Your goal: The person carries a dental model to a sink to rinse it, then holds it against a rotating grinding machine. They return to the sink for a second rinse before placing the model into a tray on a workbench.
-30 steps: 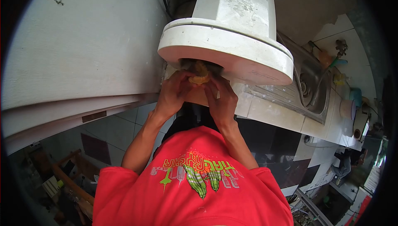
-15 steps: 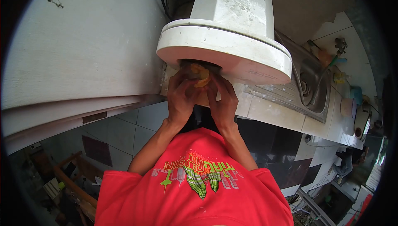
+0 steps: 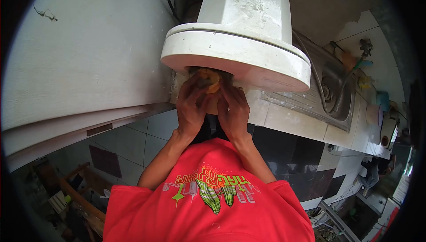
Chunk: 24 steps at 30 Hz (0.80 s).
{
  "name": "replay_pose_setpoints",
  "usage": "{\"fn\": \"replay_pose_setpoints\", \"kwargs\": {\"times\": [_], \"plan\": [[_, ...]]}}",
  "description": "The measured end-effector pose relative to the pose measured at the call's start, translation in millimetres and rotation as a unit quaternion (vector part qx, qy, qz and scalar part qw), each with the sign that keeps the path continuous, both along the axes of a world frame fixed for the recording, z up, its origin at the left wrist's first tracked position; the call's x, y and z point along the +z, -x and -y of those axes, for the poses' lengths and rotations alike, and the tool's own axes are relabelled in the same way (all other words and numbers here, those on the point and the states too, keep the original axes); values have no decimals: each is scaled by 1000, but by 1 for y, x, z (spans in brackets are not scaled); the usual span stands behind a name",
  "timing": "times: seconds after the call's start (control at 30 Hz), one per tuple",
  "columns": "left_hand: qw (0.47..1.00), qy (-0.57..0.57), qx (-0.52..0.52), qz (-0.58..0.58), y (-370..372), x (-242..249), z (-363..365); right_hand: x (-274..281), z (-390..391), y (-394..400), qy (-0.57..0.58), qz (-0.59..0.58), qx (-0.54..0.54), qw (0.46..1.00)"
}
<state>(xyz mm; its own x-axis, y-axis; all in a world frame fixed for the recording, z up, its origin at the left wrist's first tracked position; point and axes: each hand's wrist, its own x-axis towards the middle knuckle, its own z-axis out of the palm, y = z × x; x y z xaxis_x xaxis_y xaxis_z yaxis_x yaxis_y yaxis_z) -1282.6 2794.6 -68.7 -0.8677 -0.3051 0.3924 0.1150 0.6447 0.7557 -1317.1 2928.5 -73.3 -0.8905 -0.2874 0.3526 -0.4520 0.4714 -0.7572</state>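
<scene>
In the head view, an orange-yellow, ring-shaped piece (image 3: 214, 84) is held up beneath the front of a large white appliance (image 3: 242, 53). Its exact kind I cannot make out. My left hand (image 3: 191, 111) is closed on it from the left, fingers curled around its lower edge. From the right, my right hand (image 3: 234, 109) pinches at its edge with bent fingers; some fingertips are hidden in shadow under the rim. A dark opening lies behind the piece, on the appliance's underside.
A tiled counter (image 3: 293, 118) runs to the right with a steel sink (image 3: 344, 109) and a hose. A tap (image 3: 366, 47) is on the wall beyond. At left stands a large pale panel (image 3: 88, 55). Another person (image 3: 370, 173) is far off at right.
Both hands and the ring-shaped piece have shifted slightly left. The piece has turned a little, and its ring shape shows more fully. The camera view has moved slightly.
</scene>
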Motion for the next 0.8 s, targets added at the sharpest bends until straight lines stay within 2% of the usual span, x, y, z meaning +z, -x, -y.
{"fn": "replay_pose_setpoints", "kwargs": {"times": [0.17, 0.23, 0.8], "plan": [[1000, -10, 13, 1, 2, 2, -5, -1, -2, 3, -10, 16, 17, 1000], [1000, 26, 15, 0, 2, -2, -5, 0, -2, 4, -12, 25, 23, 999], [1000, 2, 11, 13, 1, -5, -3, 2, -5, 5, -15, 9, 35, 999]]}}
